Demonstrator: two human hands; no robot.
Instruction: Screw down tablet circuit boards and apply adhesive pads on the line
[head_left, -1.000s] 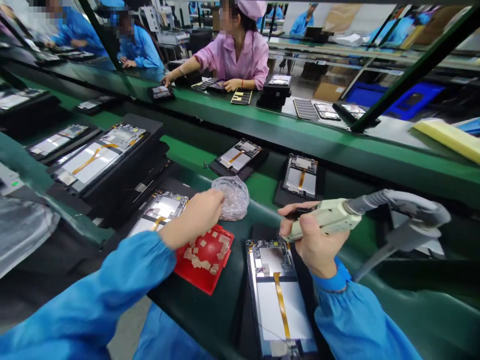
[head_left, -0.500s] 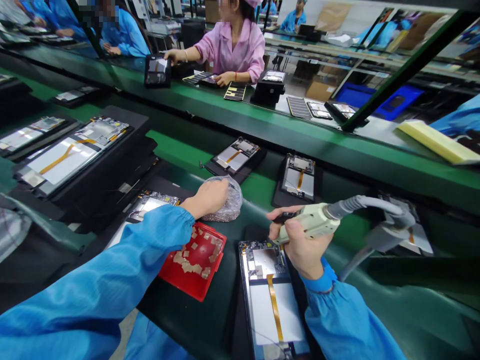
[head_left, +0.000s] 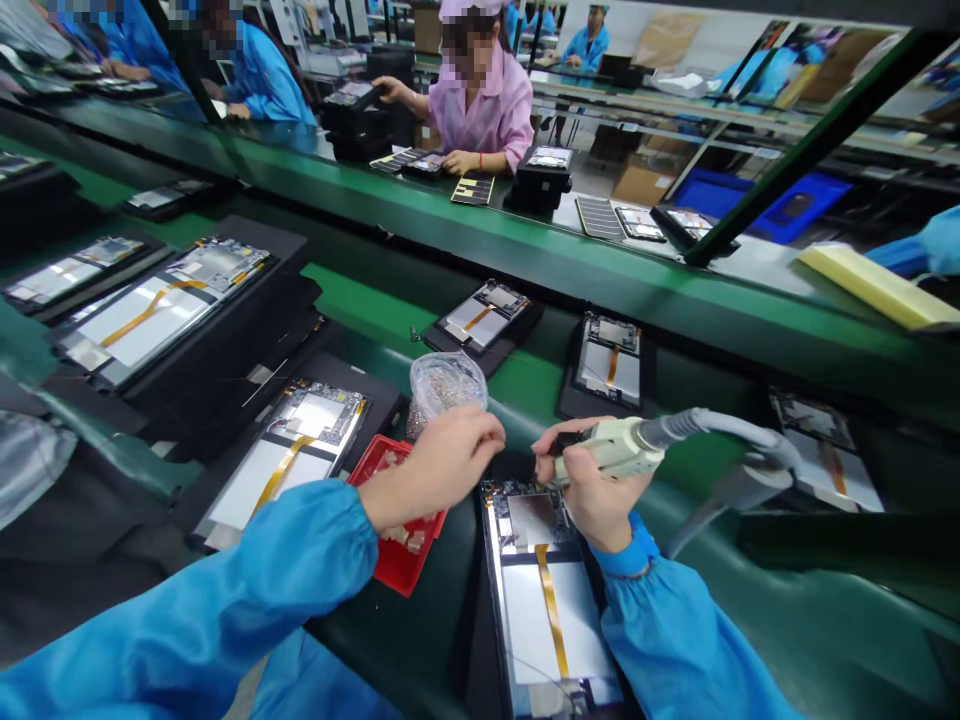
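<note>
grips a pale green corded electric screwdriver in the right hand, with fingers and thumb wrapped closely around the body. tilts it over the upper end of an opened tablet, with the ribbed grey cable running off to the right. cannot tell about contact at the tip, hidden behind the hand.

holds the left hand partly above a red tray, palm down, fingers curled and thumb drawn in near them, tips pointing toward the right hand. cannot tell about anything small between the fingertips. sits just in front of a clear plastic bag full of tiny metal pieces, overlapping its near edge in view. shows beige tape pieces inside the tray, below the wrist.

lies face up, that opened tablet, on black backing on the green counter, in front of the body, with a circuit board at the far end and an orange ribbon cable down the middle. shows a second tablet to the left of the tray, also on black backing.

shows, across the line, a co-worker in pink, with one hand at a stack of black-backed tablets. includes a yellow block at far right.
</note>
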